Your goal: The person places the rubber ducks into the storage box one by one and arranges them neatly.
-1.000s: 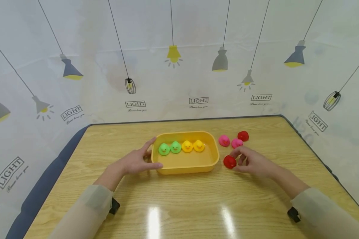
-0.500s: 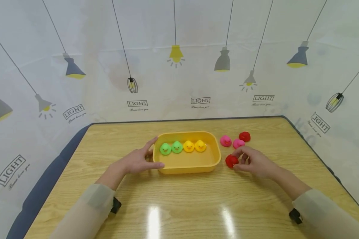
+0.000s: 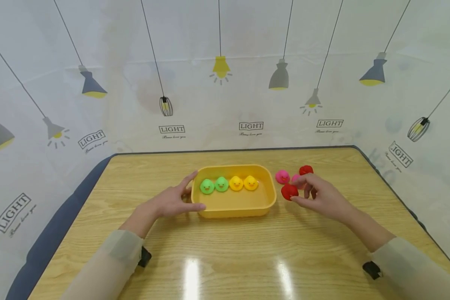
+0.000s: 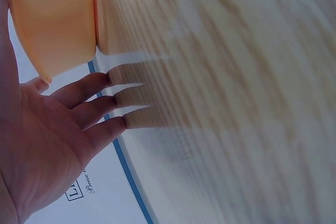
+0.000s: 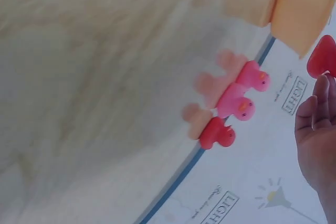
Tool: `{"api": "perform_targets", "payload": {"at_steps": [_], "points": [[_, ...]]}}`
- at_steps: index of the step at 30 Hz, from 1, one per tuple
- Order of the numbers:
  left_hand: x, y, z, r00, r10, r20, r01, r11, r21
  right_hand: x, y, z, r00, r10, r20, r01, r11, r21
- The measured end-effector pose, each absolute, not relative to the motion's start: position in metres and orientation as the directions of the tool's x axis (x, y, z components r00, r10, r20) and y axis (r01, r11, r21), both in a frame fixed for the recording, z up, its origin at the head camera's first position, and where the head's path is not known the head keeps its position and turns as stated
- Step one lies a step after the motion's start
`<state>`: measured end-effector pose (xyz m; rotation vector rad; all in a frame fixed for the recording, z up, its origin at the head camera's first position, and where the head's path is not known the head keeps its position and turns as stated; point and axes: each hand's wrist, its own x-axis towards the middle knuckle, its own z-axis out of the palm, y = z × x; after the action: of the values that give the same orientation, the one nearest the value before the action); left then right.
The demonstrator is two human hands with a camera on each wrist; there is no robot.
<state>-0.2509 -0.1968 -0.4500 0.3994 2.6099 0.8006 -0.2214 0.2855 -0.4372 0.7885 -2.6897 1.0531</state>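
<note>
A yellow tray (image 3: 232, 213) holds two green ducks (image 3: 207, 186) and two yellow ducks (image 3: 251, 183) in a row along its far side. My left hand (image 3: 174, 201) rests at the tray's left end, thumb on the near rim and a finger at the far corner; in the left wrist view the other fingers of the hand (image 4: 58, 135) reach down to the table. Right of the tray, my right hand (image 3: 322, 198) pinches a red duck (image 3: 289, 192) between thumb and fingers. The right wrist view shows this red duck (image 5: 322, 57) raised above the table.
Beyond my right hand stand two pink ducks (image 3: 282, 176) and another red duck (image 3: 306, 170), close together on the wooden table (image 3: 232, 250). A cloth printed with lamps (image 3: 210, 104) rises behind the table and along its sides.
My right hand has lifted the red duck off the table, moving it slightly away from me. My left hand stays at the tray's left end.
</note>
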Motion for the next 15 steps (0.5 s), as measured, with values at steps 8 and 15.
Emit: {"api": "perform_targets", "payload": {"at_steps": [8,15], "points": [[-0.251,-0.196,-0.450,-0.888,0.374,-0.268,0.157,0.794,0.587,-0.227,0.259,-0.426,-0.845,-0.438,0.307,-0.529,0.602,-0.598],[-0.251,-0.196,-0.451,-0.888,0.376,-0.266,0.161,0.794,0.586,-0.237,0.228,-0.427,-0.833,-0.486,0.266,-0.532,0.568,-0.628]]}}
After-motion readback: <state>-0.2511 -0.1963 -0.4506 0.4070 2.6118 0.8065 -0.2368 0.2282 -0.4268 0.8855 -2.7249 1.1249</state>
